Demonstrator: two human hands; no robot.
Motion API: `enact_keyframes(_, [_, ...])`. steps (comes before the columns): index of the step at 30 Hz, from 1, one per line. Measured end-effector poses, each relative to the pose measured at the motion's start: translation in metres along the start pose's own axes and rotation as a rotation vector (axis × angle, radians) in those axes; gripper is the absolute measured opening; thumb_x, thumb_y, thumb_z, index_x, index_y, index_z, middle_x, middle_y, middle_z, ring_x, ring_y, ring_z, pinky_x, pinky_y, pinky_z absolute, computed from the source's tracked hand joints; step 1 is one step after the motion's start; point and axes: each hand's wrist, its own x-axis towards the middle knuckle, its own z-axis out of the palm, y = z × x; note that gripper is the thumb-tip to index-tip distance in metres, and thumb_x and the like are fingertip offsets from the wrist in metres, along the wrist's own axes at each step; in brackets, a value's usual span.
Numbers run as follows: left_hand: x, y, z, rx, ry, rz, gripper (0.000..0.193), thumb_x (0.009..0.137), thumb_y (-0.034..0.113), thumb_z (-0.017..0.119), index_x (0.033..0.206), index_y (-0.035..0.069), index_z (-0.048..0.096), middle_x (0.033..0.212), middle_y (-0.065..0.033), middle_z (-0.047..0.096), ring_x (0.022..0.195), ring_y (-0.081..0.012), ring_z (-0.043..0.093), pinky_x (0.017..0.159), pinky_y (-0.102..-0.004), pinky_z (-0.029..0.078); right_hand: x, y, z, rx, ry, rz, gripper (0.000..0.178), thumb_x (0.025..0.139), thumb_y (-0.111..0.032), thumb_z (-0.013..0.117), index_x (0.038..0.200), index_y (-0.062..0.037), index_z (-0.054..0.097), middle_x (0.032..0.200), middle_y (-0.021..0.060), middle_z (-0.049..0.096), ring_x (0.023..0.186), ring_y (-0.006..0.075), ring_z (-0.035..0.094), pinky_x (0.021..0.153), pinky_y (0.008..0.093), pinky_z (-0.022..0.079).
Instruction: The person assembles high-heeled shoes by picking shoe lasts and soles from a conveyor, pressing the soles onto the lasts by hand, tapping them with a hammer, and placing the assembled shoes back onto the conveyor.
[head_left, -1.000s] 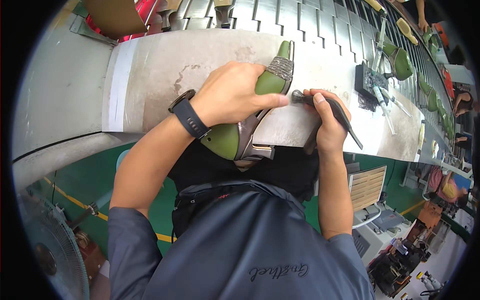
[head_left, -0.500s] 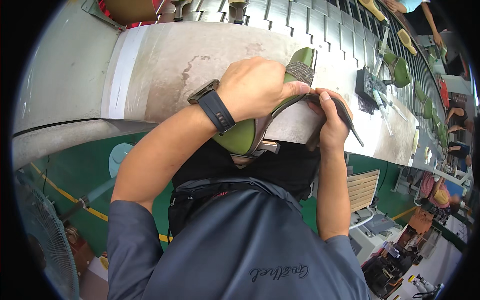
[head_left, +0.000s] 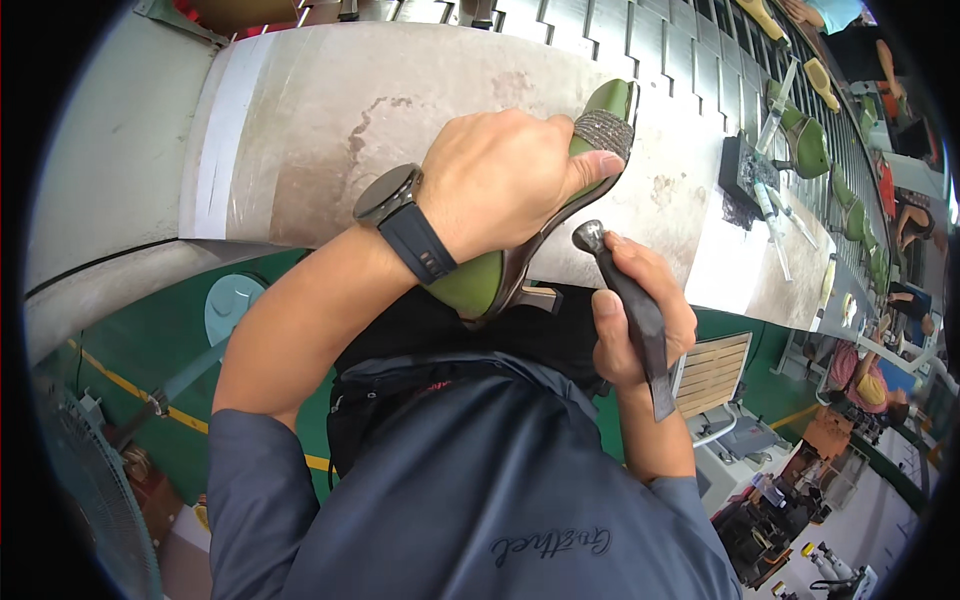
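Observation:
My left hand (head_left: 500,180) is closed round a green heeled sandal (head_left: 478,285), its thumb pressing beside the sparkly grey strap (head_left: 603,132). The sandal lies on its side across the bench edge, toe end pointing away from me and heel end toward my lap; my hand and wrist cover its middle. In my right hand (head_left: 655,310) is a dark metal shoemaker's hammer (head_left: 635,305). Its round face points toward the sandal and its flat tapered end toward me, with a gap between hammer and shoe. The hammer's handle is hidden by my fingers.
A pale, stained bench (head_left: 330,130) runs before me, with a slatted metal conveyor (head_left: 560,30) beyond. On the right are a black block (head_left: 745,170), syringes (head_left: 780,230) and more green shoes (head_left: 808,145). A fan (head_left: 85,470) stands at left; other people work at far right.
My right hand has drawn back from the sandal's edge toward me, and the hammer has turned so its round face shows. My left hand still grips the sandal.

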Motion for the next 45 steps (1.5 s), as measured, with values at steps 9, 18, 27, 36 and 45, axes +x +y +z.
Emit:
enact_keyframes(9, [0.001, -0.006, 0.006, -0.031, 0.03, -0.054, 0.047, 0.104, 0.046, 0.062, 0.091, 0.001, 0.068, 0.07, -0.0208, 0.068, 0.071, -0.0443, 0.067, 0.064, -0.0531, 0.051, 0.018, 0.001, 0.01, -0.011, -0.126, 0.048, 0.03, 0.08, -0.001, 0.08, 0.107, 0.0061, 0.071, 0.104, 0.0246, 0.077, 0.096, 0.0345, 0.077, 0.086, 0.0396, 0.061])
enact_keyframes(18, [0.008, -0.027, -0.006, -0.202, 0.016, 0.068, 0.067, 0.087, 0.06, 0.077, 0.103, -0.005, 0.072, 0.083, -0.0269, 0.073, 0.083, -0.0444, 0.073, 0.076, -0.0504, 0.058, 0.053, -0.003, -0.002, 0.423, -0.212, 0.517, 0.02, 0.092, -0.004, 0.075, 0.109, 0.0054, 0.073, 0.102, 0.0137, 0.079, 0.095, 0.021, 0.075, 0.087, 0.0324, 0.058])
enact_keyframes(27, [-0.017, 0.038, -0.074, -0.305, 0.386, 0.531, 0.107, 0.07, 0.033, 0.1, 0.153, -0.001, 0.043, 0.139, -0.0187, 0.066, 0.125, -0.0291, 0.067, 0.105, -0.0402, 0.053, 0.074, -0.04, -0.034, 0.741, 0.11, 0.235, 0.033, 0.099, -0.015, 0.063, 0.121, 0.0094, 0.066, 0.119, 0.0261, 0.074, 0.115, 0.0306, 0.072, 0.107, 0.043, 0.054])
enact_keyframes(36, [-0.023, 0.064, -0.056, -0.476, 0.299, 0.482, 0.069, 0.08, 0.007, 0.082, 0.143, 0.001, 0.053, 0.128, -0.0159, 0.069, 0.12, -0.0273, 0.067, 0.105, -0.0364, 0.051, 0.076, -0.089, -0.068, 0.382, 0.045, -0.184, 0.04, 0.095, -0.022, 0.075, 0.123, 0.0057, 0.067, 0.125, 0.0285, 0.071, 0.118, 0.0394, 0.07, 0.105, 0.0495, 0.054])
enact_keyframes(45, [-0.031, 0.07, -0.039, -0.462, 0.439, 0.475, 0.06, 0.083, 0.007, 0.077, 0.139, 0.001, 0.055, 0.124, -0.0181, 0.07, 0.109, -0.0346, 0.071, 0.094, -0.0397, 0.056, 0.108, -0.108, -0.083, 0.238, -0.375, -0.126, 0.036, 0.086, -0.008, 0.083, 0.116, 0.0061, 0.07, 0.115, 0.0257, 0.075, 0.113, 0.0393, 0.074, 0.101, 0.0471, 0.059])
